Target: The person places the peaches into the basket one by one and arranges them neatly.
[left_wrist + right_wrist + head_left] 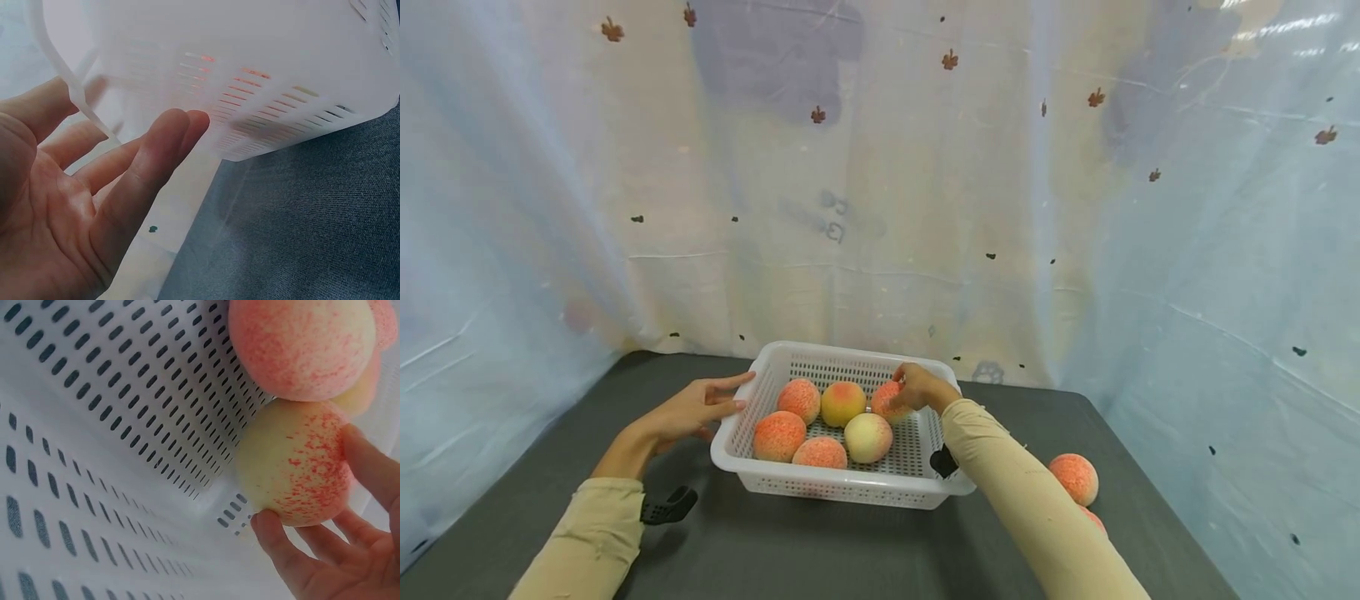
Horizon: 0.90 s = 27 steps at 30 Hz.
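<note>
A white perforated plastic basket (842,481) stands on the dark table, with several peaches in it. At its left end my left hand (696,408) touches the rim with fairly straight fingers. In the left wrist view the fingertips (167,134) lie beside the basket's outer wall (206,37). My right hand (920,387) reaches into the right half of the basket and holds a red-speckled peach (294,465) between thumb and fingers. Next to that peach, a paler peach (868,438) and a yellow-orange peach (843,404) rest in the basket.
Two more peaches lie on the table right of the basket; one peach (1073,479) shows whole, the other is partly covered by my right sleeve (1037,492). Behind the dark table (790,550) hangs a pale plastic sheet (895,208) with leaf marks.
</note>
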Motion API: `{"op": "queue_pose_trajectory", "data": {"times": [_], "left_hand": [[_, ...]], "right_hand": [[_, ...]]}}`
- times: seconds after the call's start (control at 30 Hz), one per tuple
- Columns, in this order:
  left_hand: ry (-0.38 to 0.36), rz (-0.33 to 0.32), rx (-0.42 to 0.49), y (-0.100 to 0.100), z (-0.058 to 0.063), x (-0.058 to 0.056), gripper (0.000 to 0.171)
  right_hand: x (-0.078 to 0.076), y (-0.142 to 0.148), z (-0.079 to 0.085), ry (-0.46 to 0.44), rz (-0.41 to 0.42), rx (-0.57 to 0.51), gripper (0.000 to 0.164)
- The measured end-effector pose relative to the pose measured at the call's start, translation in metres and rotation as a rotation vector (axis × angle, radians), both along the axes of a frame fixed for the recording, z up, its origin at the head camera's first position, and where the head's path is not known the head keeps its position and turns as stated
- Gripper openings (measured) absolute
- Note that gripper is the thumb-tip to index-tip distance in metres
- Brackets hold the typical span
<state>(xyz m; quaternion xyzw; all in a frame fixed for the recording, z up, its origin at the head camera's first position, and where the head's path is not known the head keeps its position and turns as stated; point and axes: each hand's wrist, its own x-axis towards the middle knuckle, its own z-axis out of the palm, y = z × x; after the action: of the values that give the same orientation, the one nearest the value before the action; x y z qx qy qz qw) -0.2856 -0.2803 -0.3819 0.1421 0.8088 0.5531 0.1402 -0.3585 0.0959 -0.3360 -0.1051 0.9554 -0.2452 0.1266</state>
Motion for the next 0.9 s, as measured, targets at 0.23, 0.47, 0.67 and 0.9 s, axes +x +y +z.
{"op": "queue_pose_trajectory", "data": {"times": [0.23,0.47,0.67,0.9], "left_hand": [[-0.008,-0.003,0.007,0.002,0.001,-0.001,0.075],[-0.013,0.000,0.007,0.002,0.003,-0.001,0.075],[-0.018,0.002,-0.002,0.001,0.004,-0.001,0.075],[-0.020,0.009,-0.011,0.000,0.002,-0.001,0.075]], "right_hand": [[0.001,0.005,0.000,0.036,0.007,0.004,0.034],[0.006,0.009,0.005,-0.089,0.029,-0.057,0.049],[0.006,0.013,0.008,-0.151,0.061,-0.092,0.055],[0.008,0.018,0.014,-0.179,0.090,-0.149,0.056]]}}
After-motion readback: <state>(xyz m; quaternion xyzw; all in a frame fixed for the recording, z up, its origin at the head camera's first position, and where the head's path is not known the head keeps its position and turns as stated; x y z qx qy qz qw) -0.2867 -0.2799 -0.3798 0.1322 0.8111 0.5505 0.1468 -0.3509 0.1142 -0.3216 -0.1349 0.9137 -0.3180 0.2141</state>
